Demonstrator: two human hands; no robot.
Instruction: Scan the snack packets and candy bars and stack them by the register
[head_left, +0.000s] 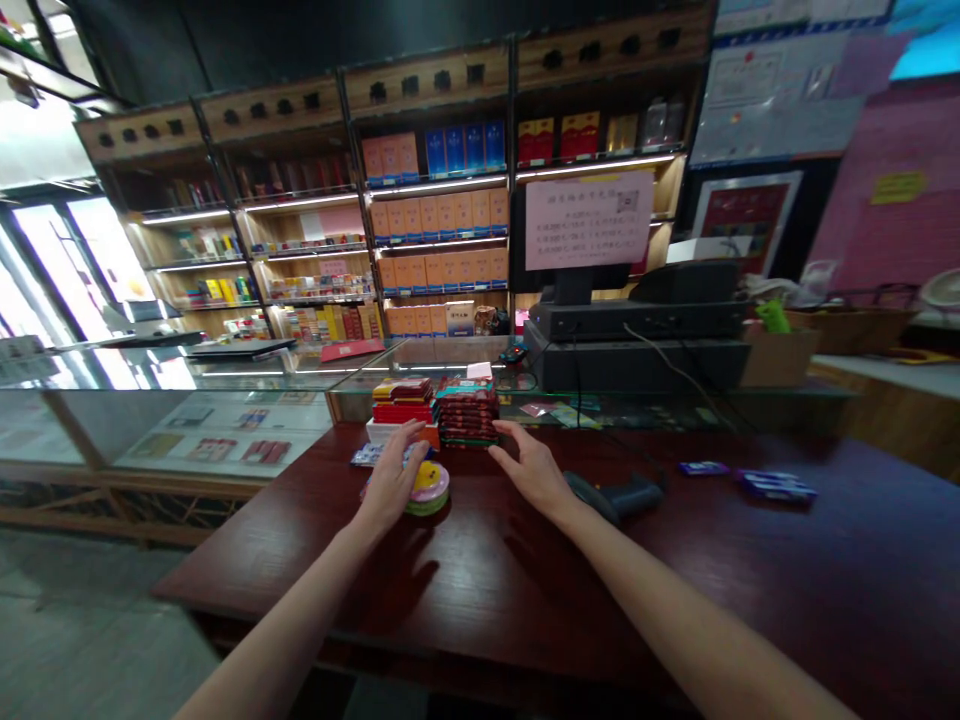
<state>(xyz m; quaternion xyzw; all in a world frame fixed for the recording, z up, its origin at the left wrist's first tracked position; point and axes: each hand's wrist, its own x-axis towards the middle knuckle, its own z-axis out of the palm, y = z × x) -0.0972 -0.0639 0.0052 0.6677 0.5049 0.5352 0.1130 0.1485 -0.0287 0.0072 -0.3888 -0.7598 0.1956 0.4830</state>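
Observation:
My left hand (396,470) hovers over the left side of some round, flat tins (431,488) with pink, yellow and green colours, its fingers stretched out. Behind it lies a blue-and-white packet (366,455), partly covered by the hand. My right hand (531,465) is open beside the right edge of a stack of dark red snack packets (469,415); whether its fingertips touch them I cannot tell. Left of that stack stands a pile of red and white boxes (403,408) with brown-and-yellow packets on top. Neither hand visibly grips anything.
A black handheld scanner (619,495) lies right of my right forearm. Purple packets (776,486) rest on the dark wooden table (480,590) further right. A glass counter (217,440) runs along the left. Behind stand a monitor with a paper notice (587,222) and stocked shelves.

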